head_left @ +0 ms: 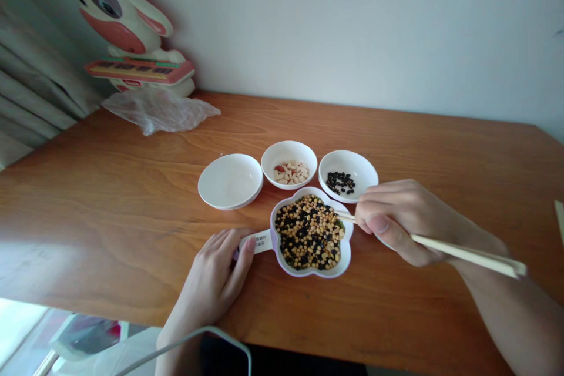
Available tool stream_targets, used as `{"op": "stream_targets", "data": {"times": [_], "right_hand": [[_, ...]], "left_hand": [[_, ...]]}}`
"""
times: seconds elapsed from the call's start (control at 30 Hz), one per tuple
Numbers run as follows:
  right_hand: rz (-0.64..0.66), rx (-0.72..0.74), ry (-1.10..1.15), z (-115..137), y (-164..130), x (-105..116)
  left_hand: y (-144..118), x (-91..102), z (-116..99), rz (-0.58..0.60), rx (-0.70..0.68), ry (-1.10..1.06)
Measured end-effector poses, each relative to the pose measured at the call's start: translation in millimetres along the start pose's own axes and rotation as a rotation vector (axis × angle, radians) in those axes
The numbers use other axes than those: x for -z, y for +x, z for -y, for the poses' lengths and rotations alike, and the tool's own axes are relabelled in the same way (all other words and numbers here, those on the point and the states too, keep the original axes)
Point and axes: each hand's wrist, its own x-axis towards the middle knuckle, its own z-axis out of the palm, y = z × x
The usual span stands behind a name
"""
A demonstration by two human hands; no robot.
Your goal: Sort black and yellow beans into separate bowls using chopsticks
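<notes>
My left hand (224, 273) is closed around the handle of a white flower-shaped dish (348, 255) with a lilac rim. Mixed beans (311, 235), black, yellow and a few green, fill that dish. Between the fingers of my right hand (405, 220) is a pair of light chopsticks (462, 251), tips down at the beans by the dish's upper right edge. Whether the tips pinch a bean is too small to tell. Just behind stand three white bowls: a bare left bowl (231, 182), a middle bowl (289, 148) with pale peanut pieces (291, 173), and a right bowl (365, 173) with black beans (341, 183).
A cow-shaped toy keyboard (141, 70) leans at the back left of the wooden table (132, 205), with a crumpled clear plastic bag (161, 110) before it. A curtain (35, 82) hangs at the left. A pale cable (185, 338) crosses by my left forearm.
</notes>
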Motion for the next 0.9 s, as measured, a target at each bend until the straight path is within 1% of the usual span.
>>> {"op": "stream_targets", "data": {"times": [0.17, 0.53, 0.7, 0.77, 0.83, 0.9], "right_hand": [[-0.046, 0.01, -0.004, 0, -2, -2], [-0.118, 0.089, 0.013, 6, -3, -3], [-0.181, 0.076, 0.066, 11, -10, 1], [-0.26, 0.058, 0.077, 12, -13, 5], [-0.392, 0.057, 0.059, 11, -14, 8], [-0.523, 0.026, 0.033, 9, -15, 11]], "left_hand": [[0, 0.5, -1, -0.003, 0.003, -0.006], [0, -0.2, 0, -0.014, 0.001, -0.016], [0, 0.0, 0, -0.004, 0.003, -0.031], [1, -0.2, 0, -0.002, 0.0, -0.044], [1, -0.7, 0, -0.006, -0.004, -0.058], [0, -1.4, 1, -0.006, -0.005, -0.066]]}}
